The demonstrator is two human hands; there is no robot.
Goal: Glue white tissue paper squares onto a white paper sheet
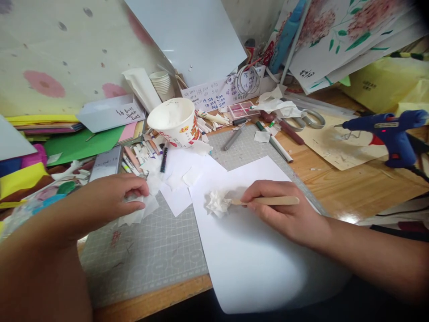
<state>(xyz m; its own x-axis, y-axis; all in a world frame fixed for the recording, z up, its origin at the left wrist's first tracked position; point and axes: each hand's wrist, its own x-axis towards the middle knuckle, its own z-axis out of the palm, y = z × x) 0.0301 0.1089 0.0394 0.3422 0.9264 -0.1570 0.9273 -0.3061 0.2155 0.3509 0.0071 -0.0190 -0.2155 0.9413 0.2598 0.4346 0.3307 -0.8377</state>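
The biggest risk is the white sheet (pixel 254 259) under your right forearm. Its near end hangs past the desk (pixel 335 179) edge, so a drag of that arm could pull it towards your lap, along with whatever rests on it. Next is the paper cup (pixel 174 123), which stands tilted on the clutter at the far edge of the cutting mat (pixel 150 250); a forward reach by either hand could tip it over. The glue gun (pixel 393 134) sits far right, well apart from you, and matters only on a wide sweep.

Your right hand (pixel 284 214) is clamped on the wooden stick (pixel 275 201), held low and flat. The crumpled paper bloom (pixel 217 204) sits at its left tip, on or just above the sheet. Pressing it down could crush it, and it looks only loosely fixed. Your left hand (pixel 114 197) pinches thin tissue pieces (pixel 139 214) between thumb and fingers, and a hard tug could tear them.

For room, the near-middle mat between your hands is open. The left and far sides are crowded with card and pens (pixel 140 156).
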